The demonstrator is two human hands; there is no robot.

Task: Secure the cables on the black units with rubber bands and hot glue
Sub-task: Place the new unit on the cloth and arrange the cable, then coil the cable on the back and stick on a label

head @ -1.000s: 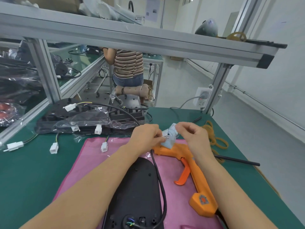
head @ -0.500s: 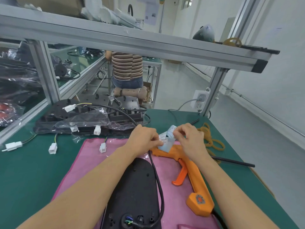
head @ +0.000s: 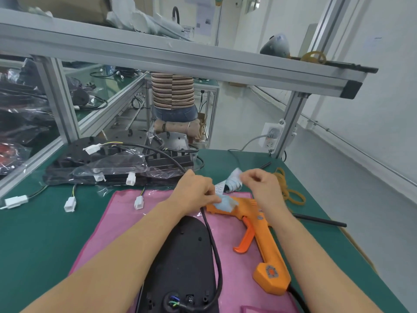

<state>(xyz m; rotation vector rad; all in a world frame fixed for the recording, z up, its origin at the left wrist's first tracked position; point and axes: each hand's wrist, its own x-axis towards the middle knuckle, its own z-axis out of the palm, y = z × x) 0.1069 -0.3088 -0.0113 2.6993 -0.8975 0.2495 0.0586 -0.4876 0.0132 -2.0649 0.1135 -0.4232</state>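
Blk unit [head: 180, 260] flat, cable [head: 214, 249] looping rt side

We see a pink mat [head: 117, 222] on the green table [head: 40, 233], a wall socket [head: 272, 135] on the frame post, and a person in a striped top [head: 172, 90] behind.

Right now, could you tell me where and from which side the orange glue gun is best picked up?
Grip the glue gun by its long handle, below the trigger, coming from above on the right. It lies flat on the pink mat, handle toward the person, nozzle under the left hand, so the right hand is probably nearer.
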